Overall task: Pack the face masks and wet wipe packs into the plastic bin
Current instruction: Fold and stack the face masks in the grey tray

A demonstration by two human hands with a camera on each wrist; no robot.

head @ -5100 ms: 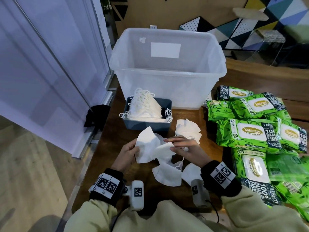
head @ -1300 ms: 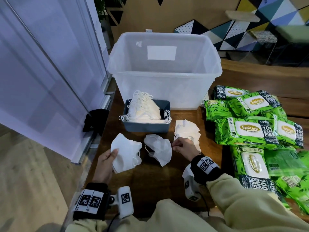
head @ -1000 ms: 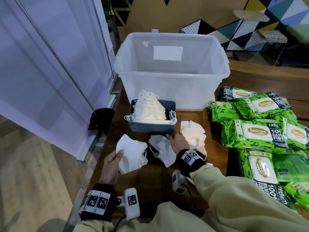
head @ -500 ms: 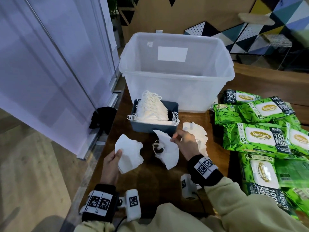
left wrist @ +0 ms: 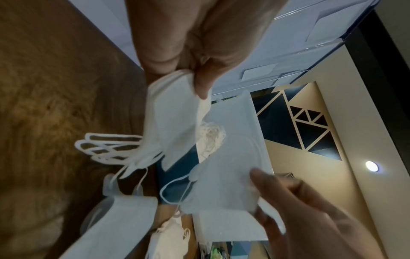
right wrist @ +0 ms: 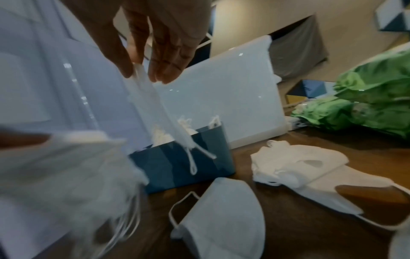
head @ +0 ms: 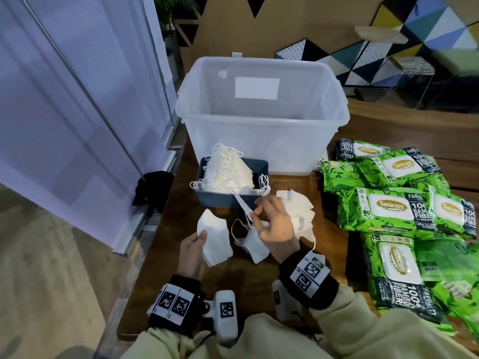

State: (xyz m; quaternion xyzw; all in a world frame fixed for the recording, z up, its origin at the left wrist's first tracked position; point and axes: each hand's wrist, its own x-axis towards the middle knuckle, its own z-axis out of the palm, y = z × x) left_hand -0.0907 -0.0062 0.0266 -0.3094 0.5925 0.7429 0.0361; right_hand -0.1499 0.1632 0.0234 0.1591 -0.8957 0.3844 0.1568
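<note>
Nearest the viewer, two cream sleeves reached over a dark wooden bench [head: 145, 275]. The left hand [head: 192, 252] held a small stack of folded white masks [head: 214, 242], thumb on top and fingers curled beneath, their ear loops dangling toward the wood. Just beside it, the right hand [head: 275, 226] was raised above the bench, thumb and fingertips clamped on the thin edge of a single mask [right wrist: 153, 112] that hung down edge-on; the wrist view was blurred, so the exact grip was hard to judge. Below that hand one loose mask [head: 255, 248] lay flat on the bench, with a low pile of further masks [head: 298, 208] to its right. Beyond the hands stood a small blue tray [head: 228, 199], heaped with more masks. To the right, green wet wipe packs [head: 388, 208] lay overlapping along the bench edge. Farthest back, touching the tray, stood the clear plastic bin [head: 261, 141], upright and lidless, with a white label on its far wall and none of the masks or packs seen inside it.
</note>
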